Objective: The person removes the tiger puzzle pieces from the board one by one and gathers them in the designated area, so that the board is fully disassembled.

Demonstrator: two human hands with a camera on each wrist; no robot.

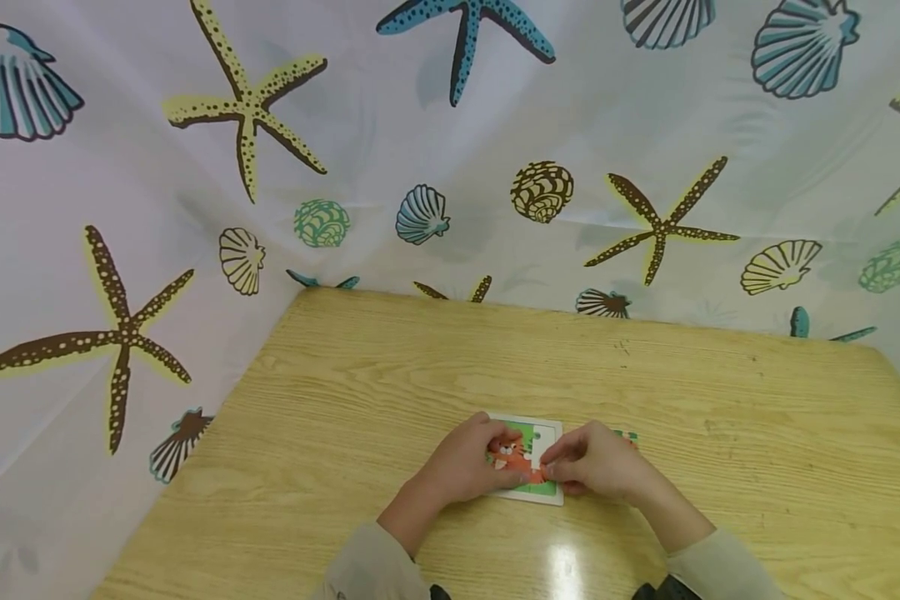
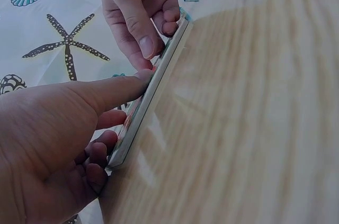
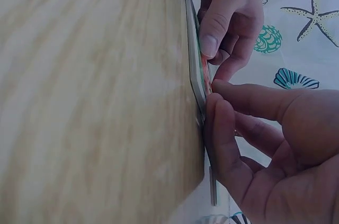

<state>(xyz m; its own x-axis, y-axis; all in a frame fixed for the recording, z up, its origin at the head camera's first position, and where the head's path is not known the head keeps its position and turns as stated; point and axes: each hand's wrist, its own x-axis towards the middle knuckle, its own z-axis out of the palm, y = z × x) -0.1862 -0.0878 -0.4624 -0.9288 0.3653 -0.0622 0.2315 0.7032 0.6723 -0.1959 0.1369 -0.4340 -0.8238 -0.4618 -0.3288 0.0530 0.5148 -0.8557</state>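
Note:
A small jigsaw puzzle tray [image 1: 558,435] with a white border lies flat on the table. Its picture shows an orange animal [image 1: 523,461] on green, and a white unfilled patch is visible at its upper right. My left hand [image 1: 465,462] grips the tray's left side, thumb over the picture and fingers curled at the edge. At the tray's right side, my right hand [image 1: 600,465] pinches an orange puzzle piece [image 1: 537,476] between thumb and fingertips, low against the picture. The fingertips hide most of that piece. In the right wrist view, the right fingers [image 3: 222,128] touch the tray's edge.
Just beyond the right hand lies another green and red puzzle piece [image 1: 628,436], partly hidden by that hand. The wooden table [image 1: 390,375] meets a white curtain [image 1: 480,250] printed with shells and starfish at its back and left side.

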